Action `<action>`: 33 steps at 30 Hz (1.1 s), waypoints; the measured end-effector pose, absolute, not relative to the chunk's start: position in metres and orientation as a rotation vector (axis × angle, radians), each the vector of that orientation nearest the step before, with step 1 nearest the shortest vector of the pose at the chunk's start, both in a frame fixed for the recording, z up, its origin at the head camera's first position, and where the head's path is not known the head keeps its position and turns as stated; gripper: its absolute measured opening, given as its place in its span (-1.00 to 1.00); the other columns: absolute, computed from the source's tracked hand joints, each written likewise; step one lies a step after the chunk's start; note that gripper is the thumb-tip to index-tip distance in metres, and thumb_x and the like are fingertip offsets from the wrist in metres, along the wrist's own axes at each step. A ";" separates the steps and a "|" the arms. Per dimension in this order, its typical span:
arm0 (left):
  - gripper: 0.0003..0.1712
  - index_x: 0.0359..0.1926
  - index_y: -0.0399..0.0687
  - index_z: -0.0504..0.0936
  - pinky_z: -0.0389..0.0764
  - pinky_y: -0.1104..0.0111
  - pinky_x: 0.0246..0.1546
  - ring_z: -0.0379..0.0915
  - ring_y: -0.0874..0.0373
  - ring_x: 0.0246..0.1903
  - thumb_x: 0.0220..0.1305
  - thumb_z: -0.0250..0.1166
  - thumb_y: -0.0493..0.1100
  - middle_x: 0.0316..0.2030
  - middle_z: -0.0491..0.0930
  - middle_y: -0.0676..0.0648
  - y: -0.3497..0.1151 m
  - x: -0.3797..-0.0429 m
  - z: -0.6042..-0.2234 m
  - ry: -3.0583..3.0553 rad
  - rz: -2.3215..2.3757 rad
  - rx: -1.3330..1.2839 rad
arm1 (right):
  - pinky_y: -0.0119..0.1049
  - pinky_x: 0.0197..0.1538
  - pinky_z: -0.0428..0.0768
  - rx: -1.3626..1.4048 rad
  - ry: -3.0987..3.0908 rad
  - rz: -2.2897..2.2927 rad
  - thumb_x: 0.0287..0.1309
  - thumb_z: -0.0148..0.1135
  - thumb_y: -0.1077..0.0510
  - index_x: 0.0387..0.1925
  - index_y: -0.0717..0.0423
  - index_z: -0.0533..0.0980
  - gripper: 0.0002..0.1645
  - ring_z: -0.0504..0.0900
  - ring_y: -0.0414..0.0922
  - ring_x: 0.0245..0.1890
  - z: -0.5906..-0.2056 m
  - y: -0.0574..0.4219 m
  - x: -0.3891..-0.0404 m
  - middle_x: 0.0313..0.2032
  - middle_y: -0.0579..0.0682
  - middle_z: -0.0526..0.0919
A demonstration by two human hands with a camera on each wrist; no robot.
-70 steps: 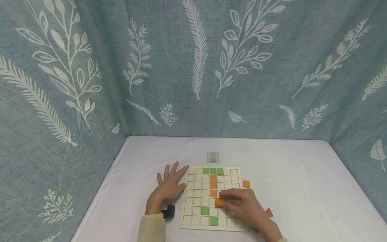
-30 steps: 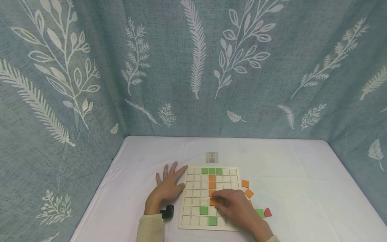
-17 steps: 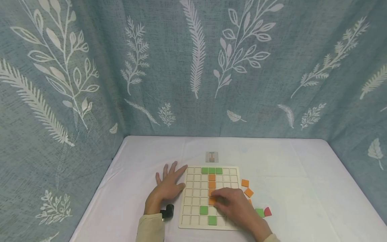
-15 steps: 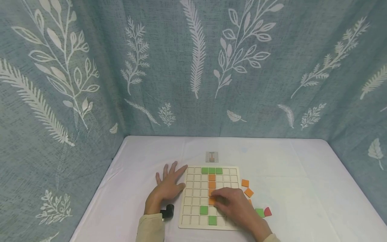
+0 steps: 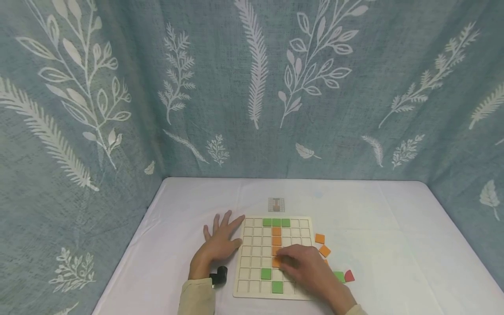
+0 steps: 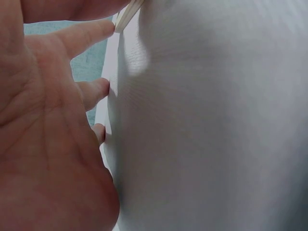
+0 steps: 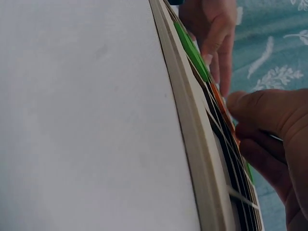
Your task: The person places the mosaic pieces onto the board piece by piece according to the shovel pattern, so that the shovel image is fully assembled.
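A cream grid board (image 5: 252,251) lies on the table, with green square tiles (image 5: 276,222) in its far row and orange ones (image 5: 277,240) in a column below. My right hand (image 5: 305,264) pinches the lowest orange tile (image 5: 276,262) of that column between thumb and fingers, at its cell. The right wrist view shows those fingertips against the orange tiles (image 7: 219,102), seen edge-on. Fingers spread, my left hand (image 5: 218,243) rests on the table and touches the board's left edge. Two more green tiles (image 5: 266,274) sit in the near rows.
Right of the board lie loose orange tiles (image 5: 324,250), a green piece (image 5: 339,276) and a red quarter-round piece (image 5: 349,275). A small pattern card (image 5: 276,204) lies beyond the board. A black device (image 5: 219,276) is at the left wrist. Curtains surround the table.
Since the oldest frame, my right hand has moved slightly left and brought the orange tile into line with the column. Over the last second both hands have stayed nearly still.
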State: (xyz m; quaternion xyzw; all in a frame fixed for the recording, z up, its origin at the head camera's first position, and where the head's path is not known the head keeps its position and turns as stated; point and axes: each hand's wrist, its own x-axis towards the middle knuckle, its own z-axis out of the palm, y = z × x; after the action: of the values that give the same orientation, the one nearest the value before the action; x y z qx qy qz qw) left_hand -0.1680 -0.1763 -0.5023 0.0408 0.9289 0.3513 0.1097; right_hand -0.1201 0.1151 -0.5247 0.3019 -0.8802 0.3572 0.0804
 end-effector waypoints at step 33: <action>-0.14 0.65 0.06 0.40 -0.57 -0.53 0.56 -0.48 -0.48 0.73 0.32 0.30 -0.19 0.75 -0.07 -0.35 -0.176 -0.168 -0.500 2.727 1.038 0.110 | -0.03 0.21 0.80 0.301 -2.727 1.197 0.16 0.68 0.15 0.14 -0.08 0.79 -0.51 0.87 -0.14 0.04 -0.502 0.227 -0.130 0.02 -0.22 0.88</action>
State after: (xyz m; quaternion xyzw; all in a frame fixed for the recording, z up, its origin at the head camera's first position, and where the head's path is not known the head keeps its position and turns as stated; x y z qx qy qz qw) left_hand -0.1678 -0.1757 -0.5005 0.0375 0.9282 0.3532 0.1107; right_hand -0.1298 0.2272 -0.5024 0.1001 -0.9085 0.3989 0.0740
